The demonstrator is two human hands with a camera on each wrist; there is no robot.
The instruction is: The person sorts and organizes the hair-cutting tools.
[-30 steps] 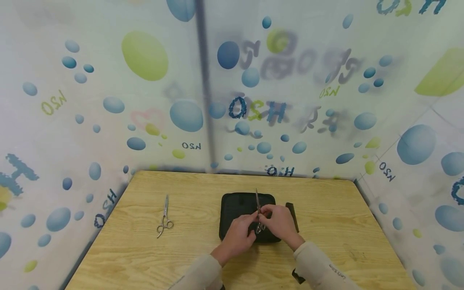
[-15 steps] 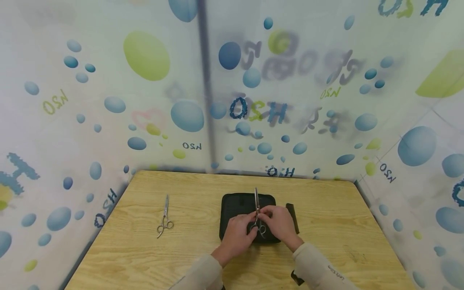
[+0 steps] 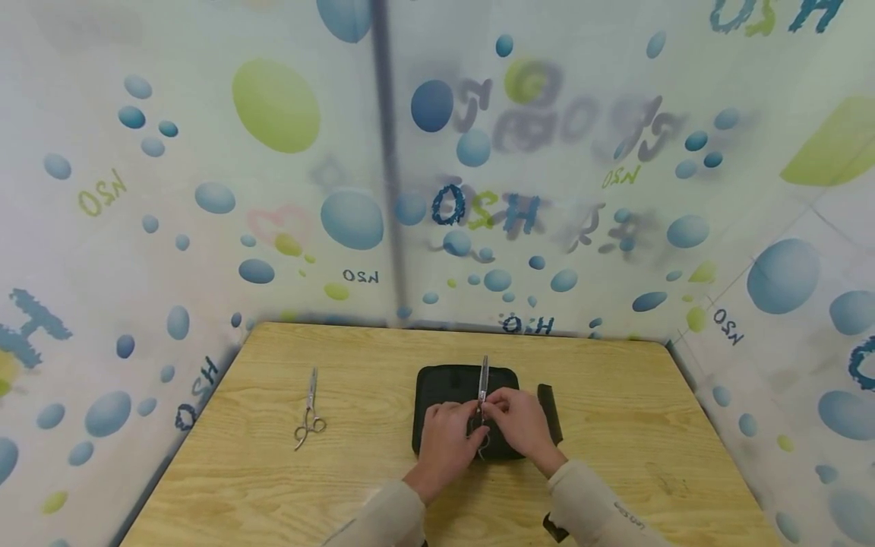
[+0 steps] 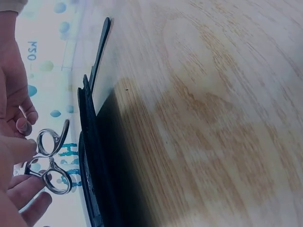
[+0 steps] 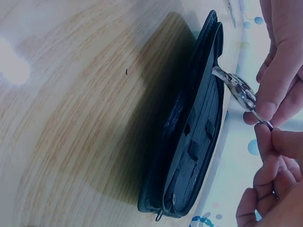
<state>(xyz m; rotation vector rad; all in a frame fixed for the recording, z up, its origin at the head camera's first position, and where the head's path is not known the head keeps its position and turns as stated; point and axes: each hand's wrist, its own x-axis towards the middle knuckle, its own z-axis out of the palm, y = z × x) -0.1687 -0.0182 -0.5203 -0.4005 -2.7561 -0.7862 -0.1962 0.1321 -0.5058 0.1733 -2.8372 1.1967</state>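
Note:
A pair of silver haircutting scissors is held over a black zip case, its blades pointing away from me. My left hand pinches it near the pivot from the left. My right hand pinches it from the right, fingertips close to the left ones. The finger loops hang free below the fingers in the left wrist view. From the right wrist, the open case shows small elastic loops inside, and the scissors stand apart from it. A black comb lies right of the case.
A second pair of silver scissors lies on the wooden table to the left, handles toward me. The table's far edge meets a wall sheet printed with blue and green dots, which also runs along both sides.
The scissors have turned about their length between my fingertips: blades seen edge-on before now show broader, and the loops point differently. Both hands stay above the case with only small shifts.

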